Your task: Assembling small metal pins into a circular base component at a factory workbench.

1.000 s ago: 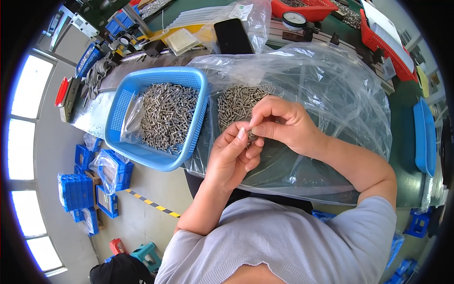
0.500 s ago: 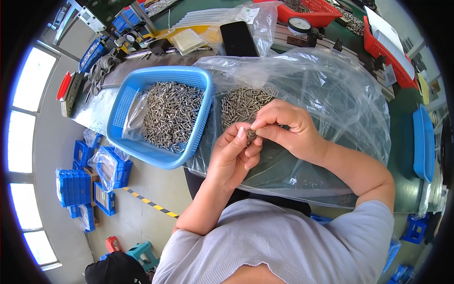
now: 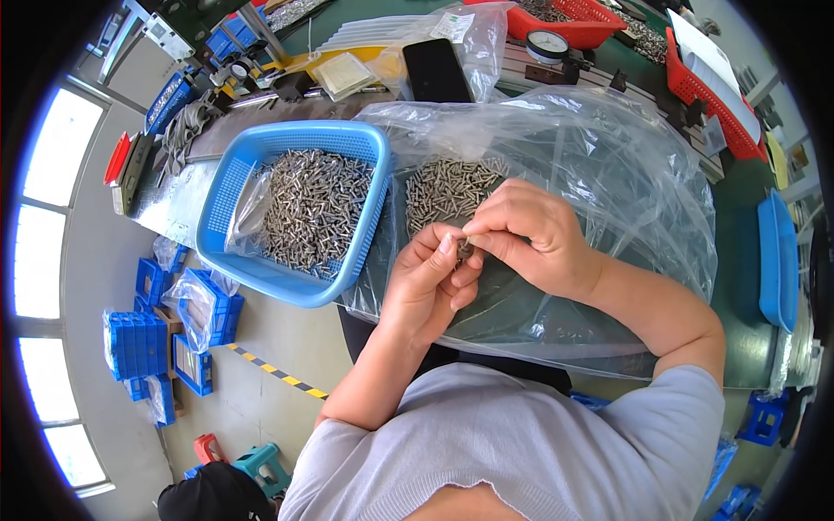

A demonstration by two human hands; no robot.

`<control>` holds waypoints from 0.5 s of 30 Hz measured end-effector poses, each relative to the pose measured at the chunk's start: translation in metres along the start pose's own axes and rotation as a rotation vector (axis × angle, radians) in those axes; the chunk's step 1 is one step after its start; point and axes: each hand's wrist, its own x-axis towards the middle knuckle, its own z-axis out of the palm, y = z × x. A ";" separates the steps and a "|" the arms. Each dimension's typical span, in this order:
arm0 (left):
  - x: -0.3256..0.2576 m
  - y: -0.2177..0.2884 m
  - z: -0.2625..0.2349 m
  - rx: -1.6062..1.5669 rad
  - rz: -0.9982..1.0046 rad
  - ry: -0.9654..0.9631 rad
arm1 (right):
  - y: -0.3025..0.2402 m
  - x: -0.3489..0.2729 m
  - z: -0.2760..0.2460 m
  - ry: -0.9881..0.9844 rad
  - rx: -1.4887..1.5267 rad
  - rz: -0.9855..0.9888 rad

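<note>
My left hand (image 3: 432, 276) is closed around a small round dark-metal piece (image 3: 465, 248), gripped between thumb and fingers. Against its top, the thumb and forefinger of my right hand (image 3: 532, 234) are pinched together. What sits in that pinch is too small and covered to make out. Both hands meet over a clear plastic sheet (image 3: 599, 200) on the bench. Just beyond them on the sheet lies a pile of small metal pins (image 3: 447, 187). Left of the hands, a blue plastic basket (image 3: 380, 204) holds many similar metal pins (image 3: 317, 208) and a crumpled clear bag (image 3: 250, 213).
A black phone (image 3: 436, 71) lies behind the sheet, near a dial gauge (image 3: 547, 47) on a metal rail. Red baskets (image 3: 695, 95) stand at the back and far right. A blue tray (image 3: 777, 260) is at the right edge. Blue crates (image 3: 135, 343) are stacked on the floor at left.
My right hand has shifted very slightly at the round piece, and its fingertips cover more of it. My left hand keeps its hold in nearly the same place.
</note>
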 end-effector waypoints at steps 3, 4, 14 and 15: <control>-0.001 0.000 0.001 -0.005 -0.002 0.016 | 0.000 0.000 0.000 0.002 -0.015 -0.025; -0.001 0.000 0.001 -0.011 -0.005 0.020 | 0.000 0.000 0.001 0.004 -0.019 -0.027; 0.001 0.001 -0.001 -0.012 -0.003 0.006 | -0.002 0.005 0.003 0.025 -0.040 -0.071; 0.001 0.001 -0.002 -0.012 -0.006 0.010 | -0.003 0.005 0.003 0.020 -0.045 -0.066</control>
